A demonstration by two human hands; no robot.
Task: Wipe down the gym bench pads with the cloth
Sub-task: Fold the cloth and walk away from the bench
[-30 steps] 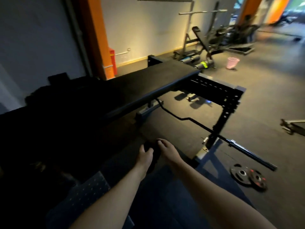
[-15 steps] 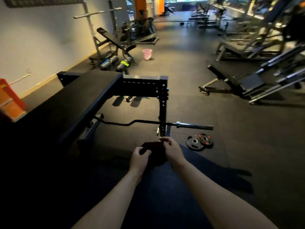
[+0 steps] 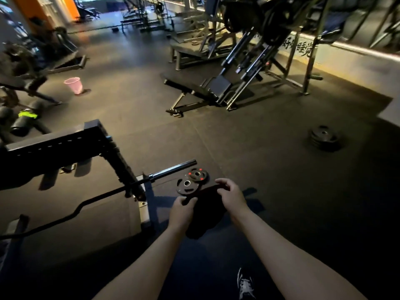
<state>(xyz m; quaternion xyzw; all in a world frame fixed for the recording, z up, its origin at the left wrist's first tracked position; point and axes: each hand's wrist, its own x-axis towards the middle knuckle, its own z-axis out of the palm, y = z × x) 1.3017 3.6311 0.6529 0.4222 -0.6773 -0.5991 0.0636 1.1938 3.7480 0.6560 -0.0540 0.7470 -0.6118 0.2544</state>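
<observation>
Black rubber floor (image 3: 249, 148) spreads through a dim gym of weight machines. Two small weight plates (image 3: 191, 180) lie beyond the hands. Left hand (image 3: 183, 211) and right hand (image 3: 232, 195) hold a dark cloth (image 3: 205, 205) stretched between them, fingers (image 3: 222, 182) curled over its top edge.

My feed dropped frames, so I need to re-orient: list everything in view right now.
cloth: one, dark, held between both hands above the floor
weight plates: two, black, one red-marked, on the floor just beyond the hands
barbell: one, dark, low, passing the rack frame
rack frame: one, black, left
bin: one, pink, far left floor
plate stack: one, black, right floor
large machine: one, dark, far centre
left hand: grips the cloth's left edge
right hand: grips the cloth's right edge
</observation>
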